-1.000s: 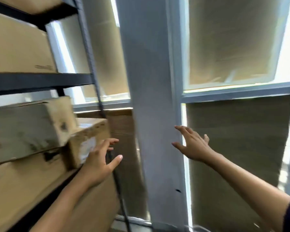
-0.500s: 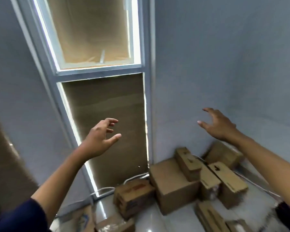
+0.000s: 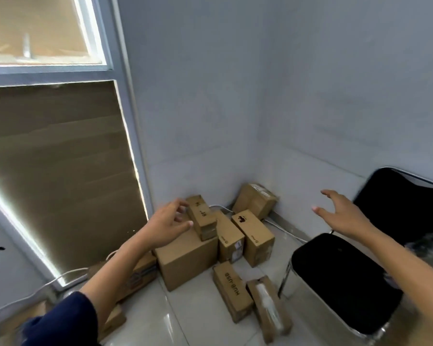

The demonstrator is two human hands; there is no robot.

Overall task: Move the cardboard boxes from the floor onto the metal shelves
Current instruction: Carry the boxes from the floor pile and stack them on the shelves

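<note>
Several cardboard boxes lie on the white tiled floor in the room's corner. A large box (image 3: 188, 260) stands in the middle with a small narrow box (image 3: 201, 217) on top of it. Two upright boxes (image 3: 254, 237) stand to its right, and a long flat box (image 3: 231, 290) lies in front. My left hand (image 3: 166, 224) hovers just left of the small narrow box, fingers spread and holding nothing. My right hand (image 3: 340, 213) is raised off to the right, fingers spread, empty. The metal shelves are out of view.
A black padded chair (image 3: 345, 278) with a chrome frame stands at the right, close to the boxes. A covered window (image 3: 55, 156) fills the left. White cables (image 3: 60, 277) run along the floor by the wall. Another box (image 3: 140, 275) lies under my left forearm.
The view has swung from the shelves on the left round and down to the corner pile. Both hands have come down toward the boxes, still empty.
</note>
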